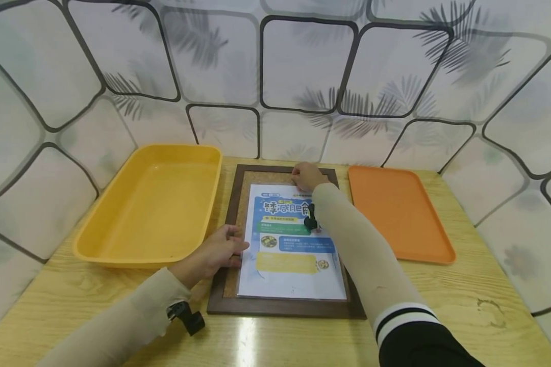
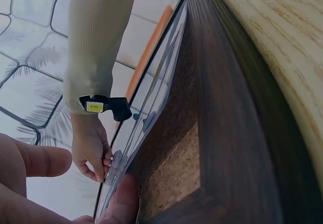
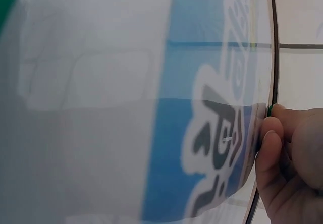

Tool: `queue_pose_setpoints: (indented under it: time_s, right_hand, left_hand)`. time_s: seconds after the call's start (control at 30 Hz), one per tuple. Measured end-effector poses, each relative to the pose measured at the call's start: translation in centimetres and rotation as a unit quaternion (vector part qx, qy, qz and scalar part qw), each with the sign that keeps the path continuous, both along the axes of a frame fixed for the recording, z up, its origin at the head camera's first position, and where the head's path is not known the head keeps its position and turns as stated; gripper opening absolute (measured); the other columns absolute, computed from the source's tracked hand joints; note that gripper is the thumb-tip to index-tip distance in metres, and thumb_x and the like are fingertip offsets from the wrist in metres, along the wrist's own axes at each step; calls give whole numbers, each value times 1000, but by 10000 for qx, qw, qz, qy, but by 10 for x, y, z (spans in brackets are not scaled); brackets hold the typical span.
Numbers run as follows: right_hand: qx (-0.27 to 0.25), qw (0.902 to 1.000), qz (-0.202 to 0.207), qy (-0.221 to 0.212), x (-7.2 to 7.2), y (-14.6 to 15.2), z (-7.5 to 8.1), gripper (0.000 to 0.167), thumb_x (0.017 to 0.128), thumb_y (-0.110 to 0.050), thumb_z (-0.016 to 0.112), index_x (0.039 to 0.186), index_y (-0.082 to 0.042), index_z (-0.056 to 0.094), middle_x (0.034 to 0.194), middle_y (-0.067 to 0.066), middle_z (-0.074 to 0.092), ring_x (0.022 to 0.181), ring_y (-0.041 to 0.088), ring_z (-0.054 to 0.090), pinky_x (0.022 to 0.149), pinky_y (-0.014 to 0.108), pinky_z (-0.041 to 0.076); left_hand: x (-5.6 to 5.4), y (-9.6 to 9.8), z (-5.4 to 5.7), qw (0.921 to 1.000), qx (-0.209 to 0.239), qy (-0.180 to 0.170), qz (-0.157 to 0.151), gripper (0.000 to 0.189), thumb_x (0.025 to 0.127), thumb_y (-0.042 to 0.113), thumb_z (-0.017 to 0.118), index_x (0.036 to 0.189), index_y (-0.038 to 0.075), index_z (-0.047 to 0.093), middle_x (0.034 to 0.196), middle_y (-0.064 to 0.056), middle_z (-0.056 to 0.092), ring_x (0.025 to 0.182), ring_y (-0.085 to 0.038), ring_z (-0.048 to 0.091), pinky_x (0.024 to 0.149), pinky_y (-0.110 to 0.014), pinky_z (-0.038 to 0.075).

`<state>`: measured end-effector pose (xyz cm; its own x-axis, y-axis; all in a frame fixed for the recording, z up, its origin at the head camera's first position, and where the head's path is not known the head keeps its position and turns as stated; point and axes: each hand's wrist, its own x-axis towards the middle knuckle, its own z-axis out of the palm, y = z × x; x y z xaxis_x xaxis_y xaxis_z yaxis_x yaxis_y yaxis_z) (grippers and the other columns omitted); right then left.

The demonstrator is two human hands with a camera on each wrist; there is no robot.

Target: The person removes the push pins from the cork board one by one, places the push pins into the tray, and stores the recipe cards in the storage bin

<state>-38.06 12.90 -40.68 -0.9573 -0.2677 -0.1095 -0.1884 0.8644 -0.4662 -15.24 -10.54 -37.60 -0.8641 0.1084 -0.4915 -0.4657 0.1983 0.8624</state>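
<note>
While touching the glossy blue-and-white rectangular sheet (image 1: pixel 290 244) mid-frame (likely slippery, best edge-held) with unclenched left hand (image 1: pixel 218 250), pinched a green object (image 3: pixel 269 111) with right hand (image 1: pixel 308 177).

On the printed sheet (image 1: pixel 290 255) we see a headline (image 1: pixel 284 207) in large Chinese characters; we make out 减 as its second character, and its right end runs behind the right sleeve (image 1: pixel 367 244). In the right wrist view, we find large characters turned sideways. Smaller lines on the sheet's yellow strip (image 1: pixel 280 219), green band (image 1: pixel 282 228) and blue box (image 1: pixel 305 244), and on the device's yellow label (image 2: pixel 95 106), we cannot resolve.
</note>
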Motion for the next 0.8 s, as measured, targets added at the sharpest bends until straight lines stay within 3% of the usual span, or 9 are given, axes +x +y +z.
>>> queue_pose_setpoints:
  time_s: [0.3, 0.6, 0.8]
  right_hand:
    - [286, 9995, -6, 98, 2, -2, 5, 15, 99, -21, 57, 99, -7, 64, 83, 6, 63, 75, 21, 59, 79, 40, 48]
    - [337, 9993, 80, 147, 10, 1, 16, 16, 98, -20, 55, 90, -7, 61, 81, 6, 59, 75, 21, 54, 71, 37, 45]
    - [233, 9995, 135, 193, 17, 3, 21, 15, 99, -17, 53, 93, -5, 60, 86, 8, 59, 76, 21, 53, 69, 36, 45]
  left_hand:
    - [-2, 2, -1, 9999, -156, 26, -5, 54, 95, 5, 59, 142, -1, 33, 134, -26, 45, 109, -35, 54, 76, -38, 55]
    - [-4, 5, -2, 9997, -238, 90, 61, 53, 94, 3, 58, 142, -1, 35, 131, -25, 48, 105, -33, 56, 73, -36, 55]
    - [-5, 5, -4, 9992, -379, 105, 31, 53, 94, 4, 59, 141, -3, 35, 132, -25, 49, 104, -31, 57, 72, -34, 55]
